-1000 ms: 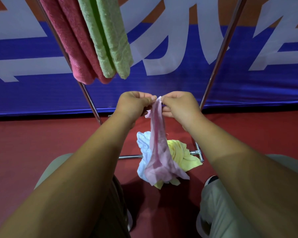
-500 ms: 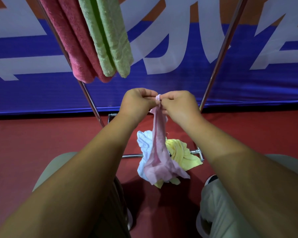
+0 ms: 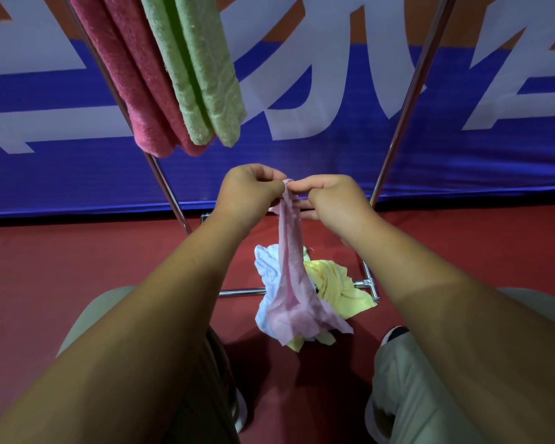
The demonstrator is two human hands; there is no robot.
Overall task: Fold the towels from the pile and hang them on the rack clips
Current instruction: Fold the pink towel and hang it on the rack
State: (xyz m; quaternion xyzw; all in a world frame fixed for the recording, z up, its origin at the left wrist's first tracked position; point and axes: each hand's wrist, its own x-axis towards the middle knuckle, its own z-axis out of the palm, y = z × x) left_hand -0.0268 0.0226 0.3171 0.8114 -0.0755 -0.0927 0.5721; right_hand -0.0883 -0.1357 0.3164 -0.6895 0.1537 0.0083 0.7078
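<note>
Where left hand meets right hand, towel hangs.

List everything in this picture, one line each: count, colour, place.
pink towel: 1, pale pink, hanging from both hands
blue towel: 1, pale blue, floor pile, left
yellow towel: 1, yellow, floor pile, right
red towel: 1, red, hung top left
green towel: 1, green, hung beside red towel
rack: 1, chrome, around pile
banner: 1, blue-white, behind
left hand: 1, pinches pink towel's top
right hand: 1, pinches it too
</note>
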